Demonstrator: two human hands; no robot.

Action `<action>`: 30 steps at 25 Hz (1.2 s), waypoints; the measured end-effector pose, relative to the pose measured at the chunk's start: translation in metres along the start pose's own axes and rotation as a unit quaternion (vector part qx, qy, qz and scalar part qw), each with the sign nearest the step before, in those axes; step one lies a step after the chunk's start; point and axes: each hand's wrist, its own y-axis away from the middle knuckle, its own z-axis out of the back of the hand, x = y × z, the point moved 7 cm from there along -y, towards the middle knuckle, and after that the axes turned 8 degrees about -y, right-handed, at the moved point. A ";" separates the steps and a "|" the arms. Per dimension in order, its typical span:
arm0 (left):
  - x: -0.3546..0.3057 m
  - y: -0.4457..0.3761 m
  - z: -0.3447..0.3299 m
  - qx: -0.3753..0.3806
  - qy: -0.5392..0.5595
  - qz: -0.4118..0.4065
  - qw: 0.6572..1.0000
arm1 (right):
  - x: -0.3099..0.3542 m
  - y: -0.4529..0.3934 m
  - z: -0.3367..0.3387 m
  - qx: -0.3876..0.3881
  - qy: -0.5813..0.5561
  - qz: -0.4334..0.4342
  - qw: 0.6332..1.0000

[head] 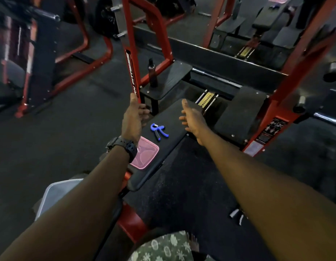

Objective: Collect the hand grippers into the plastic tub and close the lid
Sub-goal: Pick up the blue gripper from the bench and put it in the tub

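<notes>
A blue hand gripper (159, 131) lies on a black padded bench (163, 147), between my two hands. My left hand (134, 117), with a black watch on its wrist, hovers open just left of it. My right hand (192, 118) is open above the bench's far end, to the right of the hand gripper. A pink plastic lid (147, 154) rests on the bench close to my left wrist. Partly hidden under my left forearm, a clear plastic tub (56, 193) stands on the floor at the lower left.
A red steel rack upright (132, 63) rises just beyond my left hand. A black platform (167, 80) carries a dark bottle (152, 72). Red frames and black pads stand all around on the dark rubber floor (69, 119).
</notes>
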 end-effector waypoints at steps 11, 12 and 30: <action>0.100 -0.172 -0.036 -0.019 -0.010 0.111 0.994 | -0.055 -0.175 -0.049 0.035 0.050 -0.117 0.991; 0.110 -0.184 -0.039 -0.019 -0.014 0.125 0.992 | -0.062 -0.189 -0.053 0.037 0.055 -0.126 0.990; 0.282 -0.310 -0.107 -0.171 -0.126 0.257 0.943 | -0.206 -0.356 -0.092 0.135 0.112 -0.208 0.962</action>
